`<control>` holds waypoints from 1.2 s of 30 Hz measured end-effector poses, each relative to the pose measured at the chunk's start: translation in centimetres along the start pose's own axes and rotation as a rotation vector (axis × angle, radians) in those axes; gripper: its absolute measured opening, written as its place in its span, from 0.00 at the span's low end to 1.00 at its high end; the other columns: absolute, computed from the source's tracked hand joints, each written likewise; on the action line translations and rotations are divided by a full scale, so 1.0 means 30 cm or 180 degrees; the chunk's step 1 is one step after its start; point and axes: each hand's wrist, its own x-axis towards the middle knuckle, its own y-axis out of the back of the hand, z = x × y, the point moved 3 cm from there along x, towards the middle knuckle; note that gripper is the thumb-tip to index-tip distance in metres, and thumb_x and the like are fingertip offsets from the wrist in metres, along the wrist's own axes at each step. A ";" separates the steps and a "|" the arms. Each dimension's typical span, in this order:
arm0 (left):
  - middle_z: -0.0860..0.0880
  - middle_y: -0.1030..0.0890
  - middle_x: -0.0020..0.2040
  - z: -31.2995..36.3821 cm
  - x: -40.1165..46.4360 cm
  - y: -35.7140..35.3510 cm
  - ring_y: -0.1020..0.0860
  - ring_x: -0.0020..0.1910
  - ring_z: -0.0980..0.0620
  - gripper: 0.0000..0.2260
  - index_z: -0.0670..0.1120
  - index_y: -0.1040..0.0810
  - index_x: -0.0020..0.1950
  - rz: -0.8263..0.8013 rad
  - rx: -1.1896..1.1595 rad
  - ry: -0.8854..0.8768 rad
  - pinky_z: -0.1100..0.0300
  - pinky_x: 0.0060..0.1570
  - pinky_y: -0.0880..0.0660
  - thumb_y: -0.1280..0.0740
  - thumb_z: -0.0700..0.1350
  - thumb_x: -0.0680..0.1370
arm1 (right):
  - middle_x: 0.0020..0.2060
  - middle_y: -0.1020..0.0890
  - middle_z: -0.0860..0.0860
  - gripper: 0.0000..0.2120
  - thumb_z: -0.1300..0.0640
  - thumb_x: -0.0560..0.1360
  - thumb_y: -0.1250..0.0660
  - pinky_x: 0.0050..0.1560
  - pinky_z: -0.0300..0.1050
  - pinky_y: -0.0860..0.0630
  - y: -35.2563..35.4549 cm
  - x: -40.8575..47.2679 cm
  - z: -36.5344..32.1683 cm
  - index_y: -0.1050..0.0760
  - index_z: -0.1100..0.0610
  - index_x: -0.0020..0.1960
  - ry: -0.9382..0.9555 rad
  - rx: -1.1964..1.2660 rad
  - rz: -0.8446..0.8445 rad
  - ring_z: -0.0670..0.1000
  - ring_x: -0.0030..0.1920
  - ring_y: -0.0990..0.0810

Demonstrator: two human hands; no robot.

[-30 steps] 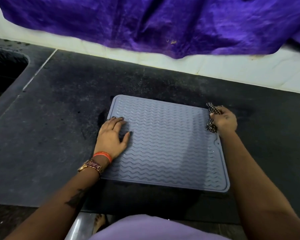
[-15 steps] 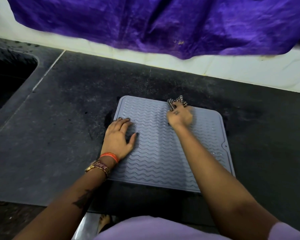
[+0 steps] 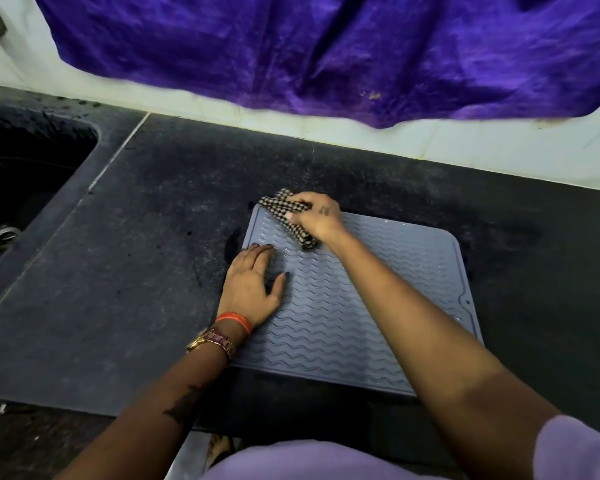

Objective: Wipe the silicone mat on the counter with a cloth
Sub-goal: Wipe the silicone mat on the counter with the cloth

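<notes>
Mat lies on counter. Sink at far left. Cloth on mat's far left corner; left hand on its left edge.

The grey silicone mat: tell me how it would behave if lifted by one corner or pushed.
The silicone mat lies thin and flat on the counter, so it would probably droop rather than stay stiff. The left hand presses it flat while the right hand wipes with the cloth, suggesting it could slide if pushed.
</notes>
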 end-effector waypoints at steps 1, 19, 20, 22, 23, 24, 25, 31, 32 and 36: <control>0.44 0.26 0.66 -0.003 0.000 -0.001 0.32 0.68 0.46 0.26 0.41 0.29 0.67 0.0011 -0.0026 0.0013 0.52 0.71 0.41 0.41 0.55 0.74 | 0.61 0.23 0.52 0.19 0.55 0.71 0.30 0.48 0.36 0.31 0.011 0.007 0.015 0.25 0.46 0.61 -0.0052 -0.0092 0.0255 0.51 0.55 0.23; 0.43 0.26 0.65 -0.001 0.007 -0.005 0.32 0.67 0.45 0.26 0.42 0.29 0.67 0.0097 -0.0065 -0.0010 0.50 0.71 0.40 0.41 0.55 0.74 | 0.69 0.30 0.53 0.31 0.56 0.71 0.29 0.67 0.45 0.33 -0.055 0.060 -0.048 0.36 0.45 0.71 0.0632 -0.0159 -0.0853 0.54 0.67 0.30; 0.44 0.26 0.65 -0.002 0.006 -0.005 0.32 0.67 0.46 0.26 0.42 0.29 0.67 0.0101 -0.0091 0.0006 0.51 0.71 0.41 0.41 0.55 0.74 | 0.69 0.31 0.53 0.32 0.56 0.72 0.30 0.67 0.45 0.34 -0.036 0.072 -0.038 0.38 0.45 0.72 0.0583 -0.0114 -0.0616 0.55 0.67 0.30; 0.44 0.27 0.66 -0.003 0.007 -0.006 0.32 0.68 0.47 0.25 0.42 0.29 0.67 0.0111 -0.0121 0.0018 0.51 0.71 0.41 0.42 0.55 0.74 | 0.69 0.30 0.54 0.31 0.55 0.74 0.32 0.66 0.47 0.33 -0.023 0.086 -0.019 0.41 0.48 0.73 0.0538 -0.0600 -0.0158 0.57 0.67 0.30; 0.44 0.27 0.66 -0.002 0.007 -0.007 0.32 0.68 0.47 0.25 0.42 0.29 0.67 0.0108 -0.0121 0.0008 0.51 0.71 0.41 0.42 0.55 0.74 | 0.68 0.29 0.55 0.30 0.54 0.74 0.33 0.65 0.47 0.33 -0.034 0.087 -0.016 0.40 0.49 0.73 0.0556 -0.0966 -0.0099 0.57 0.66 0.29; 0.44 0.27 0.66 -0.001 0.007 -0.007 0.32 0.67 0.47 0.25 0.42 0.30 0.67 0.0109 -0.0123 -0.0005 0.51 0.71 0.41 0.42 0.55 0.74 | 0.68 0.29 0.55 0.29 0.53 0.74 0.33 0.65 0.47 0.32 -0.049 0.086 -0.021 0.39 0.50 0.73 0.0622 -0.1258 -0.0099 0.57 0.66 0.29; 0.45 0.27 0.66 -0.001 0.007 -0.006 0.32 0.67 0.47 0.25 0.42 0.30 0.68 0.0123 -0.0133 -0.0014 0.51 0.71 0.41 0.42 0.55 0.75 | 0.67 0.28 0.54 0.28 0.53 0.74 0.33 0.65 0.47 0.32 -0.063 0.084 -0.033 0.38 0.51 0.72 0.0735 -0.1436 -0.0122 0.57 0.66 0.29; 0.44 0.30 0.69 0.011 0.003 0.010 0.33 0.68 0.47 0.29 0.43 0.33 0.70 0.0235 -0.0355 0.0003 0.54 0.71 0.40 0.46 0.59 0.75 | 0.65 0.25 0.52 0.27 0.57 0.72 0.32 0.62 0.47 0.29 -0.074 0.028 -0.075 0.34 0.47 0.69 0.1270 -0.1613 -0.0512 0.55 0.63 0.26; 0.44 0.31 0.69 0.012 0.002 0.013 0.33 0.68 0.47 0.29 0.43 0.34 0.70 0.0239 -0.0414 -0.0008 0.54 0.70 0.40 0.47 0.60 0.75 | 0.65 0.25 0.51 0.27 0.58 0.72 0.31 0.63 0.47 0.30 -0.075 0.011 -0.077 0.33 0.46 0.69 0.1333 -0.1574 -0.0581 0.55 0.63 0.26; 0.43 0.28 0.66 0.016 -0.005 0.034 0.30 0.64 0.46 0.27 0.41 0.31 0.68 0.0431 -0.0708 -0.0072 0.49 0.66 0.33 0.46 0.57 0.75 | 0.64 0.25 0.47 0.27 0.62 0.70 0.34 0.61 0.44 0.30 -0.094 -0.052 -0.081 0.30 0.45 0.66 0.1594 -0.1332 -0.0843 0.51 0.62 0.26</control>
